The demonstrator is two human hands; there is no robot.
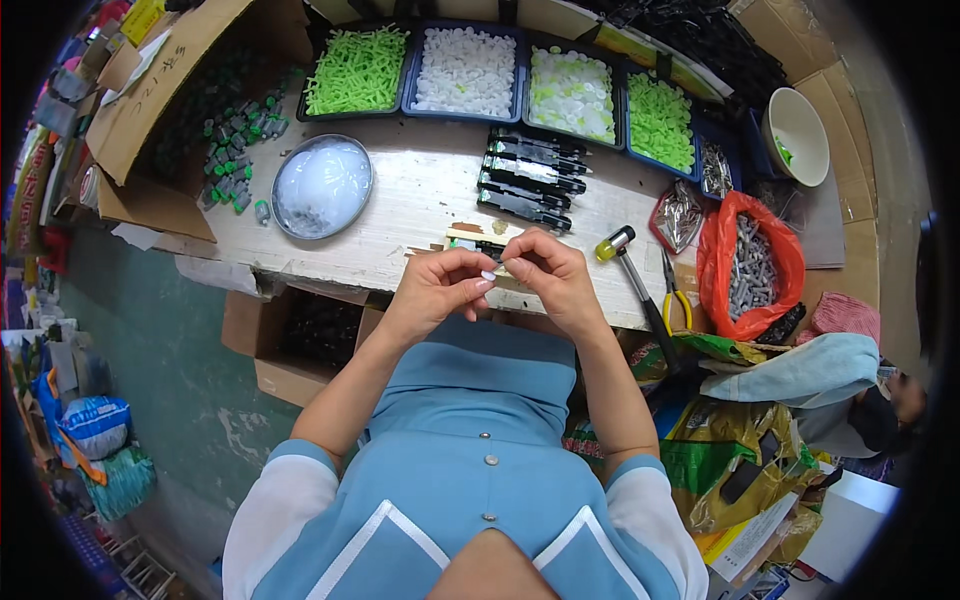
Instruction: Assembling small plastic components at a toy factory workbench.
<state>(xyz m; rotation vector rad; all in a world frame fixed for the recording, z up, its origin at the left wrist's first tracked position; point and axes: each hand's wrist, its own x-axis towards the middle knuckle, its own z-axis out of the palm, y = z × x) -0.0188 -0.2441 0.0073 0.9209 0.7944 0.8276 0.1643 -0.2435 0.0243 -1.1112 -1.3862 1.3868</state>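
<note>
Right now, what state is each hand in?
Left hand: closed, holding a small white piece.
Right hand: closed in a pinch; anything held cannot be told.

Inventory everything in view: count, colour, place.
Small plastic piece: one, white, front centre
Large rectangular plastic trays: four, dark blue, back of bench
Long plastic parts: several, black, bench centre
Round dish: one, grey, bench left
Small parts: many, green and grey, left of dish
Open cardboard boxes: at least two, brown, left
Long hammer: one, black and yellow, right
Slim pliers: one, yellow handles, beside hammer
Plastic bag: one, red, bench right
Round bowl: one, cream, upper right
Left hand and right hand: two, bare, centre
</note>
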